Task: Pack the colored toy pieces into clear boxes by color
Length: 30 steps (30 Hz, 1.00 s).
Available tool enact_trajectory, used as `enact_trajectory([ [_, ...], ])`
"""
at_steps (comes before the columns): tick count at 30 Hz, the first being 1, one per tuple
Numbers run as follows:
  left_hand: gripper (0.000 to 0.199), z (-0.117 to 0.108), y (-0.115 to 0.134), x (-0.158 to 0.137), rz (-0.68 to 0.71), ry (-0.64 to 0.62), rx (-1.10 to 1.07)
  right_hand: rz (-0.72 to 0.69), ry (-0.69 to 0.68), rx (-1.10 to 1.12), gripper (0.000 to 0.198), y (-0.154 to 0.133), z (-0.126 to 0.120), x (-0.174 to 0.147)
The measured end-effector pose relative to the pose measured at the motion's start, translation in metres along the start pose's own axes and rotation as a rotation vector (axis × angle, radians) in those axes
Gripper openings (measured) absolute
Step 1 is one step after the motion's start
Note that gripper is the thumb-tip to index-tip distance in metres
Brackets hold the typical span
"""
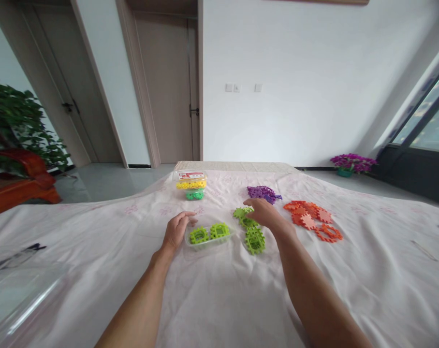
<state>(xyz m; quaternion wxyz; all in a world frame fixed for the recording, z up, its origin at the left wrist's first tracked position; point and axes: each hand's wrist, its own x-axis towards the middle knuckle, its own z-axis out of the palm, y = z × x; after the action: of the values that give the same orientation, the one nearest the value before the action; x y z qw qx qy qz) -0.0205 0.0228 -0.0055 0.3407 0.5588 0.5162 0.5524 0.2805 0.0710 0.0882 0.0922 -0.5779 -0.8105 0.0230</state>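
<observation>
A clear plastic container (207,245) stands on the cloth in front of me, with light green interlocking plastic pieces (219,231) lying in two groups inside it. My left hand (176,230) holds the container at its left end, fingers curled over the rim. Above a small pile of light green pieces (255,240) right of the container is my right hand (262,211). Its fingers are apart and reach down over the pile's far end, close to a light green toothed piece (241,211); whether they touch it is hard to tell.
Purple pieces (263,193) lie behind my right hand, orange pieces (308,215) to its right. At the back left, a lidded tub of yellow pieces (191,184) sits on a tub of green ones (195,195). A large clear plastic box (23,295) is at near left.
</observation>
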Motion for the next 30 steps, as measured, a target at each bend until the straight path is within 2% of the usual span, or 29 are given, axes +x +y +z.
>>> enact_trajectory([
  [3,0.036,0.000,-0.002,0.000,-0.018,-0.009,-0.019,0.080,-0.079,-0.057,0.053,0.005,0.008,0.002],
  [7,0.036,0.000,-0.001,-0.001,-0.015,-0.020,-0.030,0.163,-0.098,-0.119,0.058,0.002,0.018,0.004],
  [11,0.037,0.000,-0.001,-0.001,-0.013,-0.017,-0.039,0.176,-0.064,-0.124,0.046,0.001,0.023,0.006],
  [20,0.036,0.000,-0.003,0.000,-0.024,-0.024,-0.028,0.167,-0.032,-0.050,0.042,0.000,0.020,0.005],
  [22,0.037,0.000,-0.003,0.000,-0.026,-0.024,-0.029,0.120,0.010,0.012,0.041,-0.001,0.015,0.005],
  [25,0.037,0.000,-0.002,0.000,-0.025,-0.016,-0.034,-0.033,0.129,0.157,0.038,-0.009,0.006,0.005],
  [28,0.037,0.000,0.000,-0.001,-0.014,-0.008,-0.034,-0.222,0.213,0.318,0.039,-0.029,0.000,0.002],
  [30,0.036,0.000,0.002,-0.002,-0.005,-0.011,-0.023,-0.351,0.217,0.396,0.040,-0.047,0.002,-0.002],
])
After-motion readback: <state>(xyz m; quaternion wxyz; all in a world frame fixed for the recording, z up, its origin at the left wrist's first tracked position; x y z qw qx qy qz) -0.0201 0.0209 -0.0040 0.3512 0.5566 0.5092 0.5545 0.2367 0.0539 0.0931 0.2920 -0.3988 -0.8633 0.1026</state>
